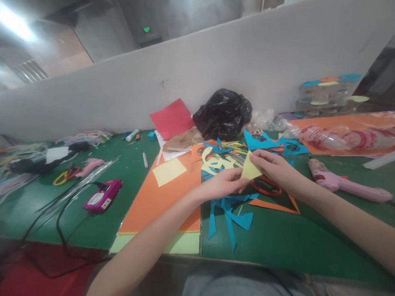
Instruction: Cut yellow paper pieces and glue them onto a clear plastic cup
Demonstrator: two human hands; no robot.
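Note:
Both my hands hold a small piece of yellow paper [250,168] that comes to a point at the top and looks folded. My left hand [225,182] pinches its lower left corner, while my right hand [274,165] grips its upper right edge. Beneath and behind them lie cut scraps of blue paper [229,213] and pale yellow offcuts [214,164]. Red-handled scissors [267,187] rest partly hidden under my right hand. Left of my hands, a yellow paper rectangle [169,172] lies on a large orange sheet [167,206].
A black plastic bag [224,114] and a red sheet [172,118] stand by the grey partition [116,90]. A pink glue gun [349,185] lies at right. A magenta power box [103,196] with a black cable sits at left, near silvery thin rods [84,184].

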